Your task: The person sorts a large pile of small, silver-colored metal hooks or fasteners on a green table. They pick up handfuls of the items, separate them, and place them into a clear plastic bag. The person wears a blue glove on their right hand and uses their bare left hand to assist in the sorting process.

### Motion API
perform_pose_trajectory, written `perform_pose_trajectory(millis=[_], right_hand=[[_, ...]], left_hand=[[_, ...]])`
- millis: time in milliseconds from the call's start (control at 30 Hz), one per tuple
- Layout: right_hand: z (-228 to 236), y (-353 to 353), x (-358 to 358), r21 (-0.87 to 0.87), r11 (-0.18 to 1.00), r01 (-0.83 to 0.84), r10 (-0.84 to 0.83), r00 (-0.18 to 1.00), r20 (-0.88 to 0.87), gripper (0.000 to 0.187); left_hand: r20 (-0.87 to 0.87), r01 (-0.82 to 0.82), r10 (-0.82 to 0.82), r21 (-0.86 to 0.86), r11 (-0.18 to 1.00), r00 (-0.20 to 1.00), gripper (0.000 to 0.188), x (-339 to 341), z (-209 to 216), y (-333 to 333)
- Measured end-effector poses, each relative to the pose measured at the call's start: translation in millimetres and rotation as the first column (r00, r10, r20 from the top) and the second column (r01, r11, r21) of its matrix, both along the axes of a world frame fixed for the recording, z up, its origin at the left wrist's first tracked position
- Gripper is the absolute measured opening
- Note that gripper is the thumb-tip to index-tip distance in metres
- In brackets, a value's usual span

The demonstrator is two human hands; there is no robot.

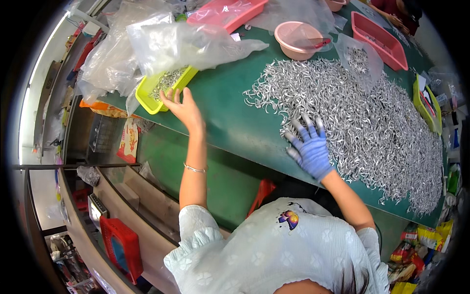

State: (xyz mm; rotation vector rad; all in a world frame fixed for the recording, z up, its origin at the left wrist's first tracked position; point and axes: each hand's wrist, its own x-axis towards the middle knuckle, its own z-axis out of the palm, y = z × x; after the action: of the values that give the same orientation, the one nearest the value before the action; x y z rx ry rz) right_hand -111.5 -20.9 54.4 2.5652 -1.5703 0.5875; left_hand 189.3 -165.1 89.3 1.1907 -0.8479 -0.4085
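1. The green table [235,122] carries everything; a broad heap of small bent silver metal pieces [362,122] covers its right half.
2. Left of the heap, a big crumpled clear plastic bag [181,44] lies partly over a yellow-green tray [147,100] holding more of the same pieces.
3. Two pink rectangular trays stand behind the heap: one [230,12] far left of it, one [379,41] just beyond its far edge. What is inside them I cannot tell.
4. A round pink bowl [296,39] sits just behind the heap, its contents unclear.
5. A small clear bag [360,59] with a few pieces rests on the heap's far side.
6. The right hand [309,147], in a blue glove, lies flat on the heap's near-left edge, fingers spread, gripping nothing.
7. The bare left hand [182,109], open with fingers loosely spread, touches the yellow-green tray's near rim.
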Motion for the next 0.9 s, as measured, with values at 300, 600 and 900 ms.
perform_pose_trajectory(millis=[300, 600, 900], right_hand=[[-12.4, -4.2, -21.1, -0.022, 0.999, -0.050, 0.048, 0.994, -0.094, 0.035], [-10.8, -9.8, -43.0, -0.092, 0.991, -0.100, 0.088, 0.988, -0.130, 0.033], [0.7, -22.1, -60.2, -0.076, 0.986, -0.147, 0.125, 0.965, -0.232, 0.038]], left_hand=[[0.654, 0.303, -0.522, 0.426, 0.852, 0.548, 0.049, -90.3, -93.6, 4.3], [0.595, 0.288, -0.463, 0.369, 0.884, 0.657, 0.049, -195.3, -83.9, 42.5], [0.559, 0.204, -0.406, 0.388, 0.899, 0.723, 0.052, -234.8, -76.4, 39.9]])
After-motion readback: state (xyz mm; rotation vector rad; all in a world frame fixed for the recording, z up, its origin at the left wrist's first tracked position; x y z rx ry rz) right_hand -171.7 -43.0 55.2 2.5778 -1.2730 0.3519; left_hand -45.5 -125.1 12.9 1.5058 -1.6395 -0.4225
